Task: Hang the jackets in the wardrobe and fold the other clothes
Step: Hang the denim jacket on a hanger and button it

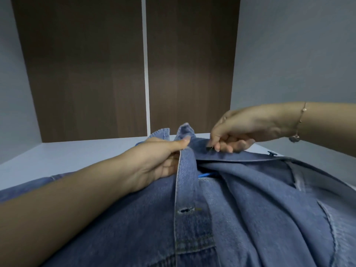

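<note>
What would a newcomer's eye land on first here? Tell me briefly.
The blue denim jacket fills the foreground, spread on a pale surface. Near its collar, the left hand grips the buttonhole edge and the right hand pinches the other front. A bit of blue hanger peeks between the fronts.

Bare white shelf open left of and beyond denim jacket; blocked behind by brown back panel.

Blue denim jacket, dark brown wardrobe panels, bright blue hanger
</note>
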Motion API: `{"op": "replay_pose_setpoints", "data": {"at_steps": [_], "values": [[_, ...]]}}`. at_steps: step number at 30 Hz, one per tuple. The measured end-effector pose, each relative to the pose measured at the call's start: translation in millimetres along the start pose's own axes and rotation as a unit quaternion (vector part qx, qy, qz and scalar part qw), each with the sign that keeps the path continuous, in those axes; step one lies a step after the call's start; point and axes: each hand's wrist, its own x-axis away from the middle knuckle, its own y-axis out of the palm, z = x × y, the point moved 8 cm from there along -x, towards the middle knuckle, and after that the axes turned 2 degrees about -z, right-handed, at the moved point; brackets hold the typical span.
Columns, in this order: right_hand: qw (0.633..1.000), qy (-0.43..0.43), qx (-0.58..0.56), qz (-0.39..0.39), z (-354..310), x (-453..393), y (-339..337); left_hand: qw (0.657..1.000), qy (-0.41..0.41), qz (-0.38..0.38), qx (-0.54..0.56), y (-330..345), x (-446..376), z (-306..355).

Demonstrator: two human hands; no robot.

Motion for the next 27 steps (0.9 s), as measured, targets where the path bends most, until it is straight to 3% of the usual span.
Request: {"op": "replay_pose_setpoints", "data": {"at_steps": [3,8,13,18,23,27], "values": [[0.999,-0.018,0.007,-0.049,-13.5,3.6,32.2,0.998,0.051,-0.009,0.021,0.9,2.1,8.8],[0.980,-0.190,-0.042,0.050,-20.9,16.9,23.4,0.996,0.082,-0.046,0.000,-1.7,6.4,6.2],[0.954,-0.275,0.039,0.112,-9.5,26.3,31.7,0.996,0.044,-0.075,0.008,5.1,6.0,-5.6],[0.944,-0.299,0.023,0.140,4.2,29.8,35.7,0.997,0.029,-0.068,0.024,6.8,5.9,-12.3],[0.927,-0.326,0.087,0.166,2.2,32.9,42.4,0.996,0.054,-0.077,0.004,10.3,9.5,-4.8],[0.926,-0.333,0.038,0.174,4.6,35.6,37.5,0.994,0.076,-0.076,-0.027,9.5,12.0,2.9]]}}
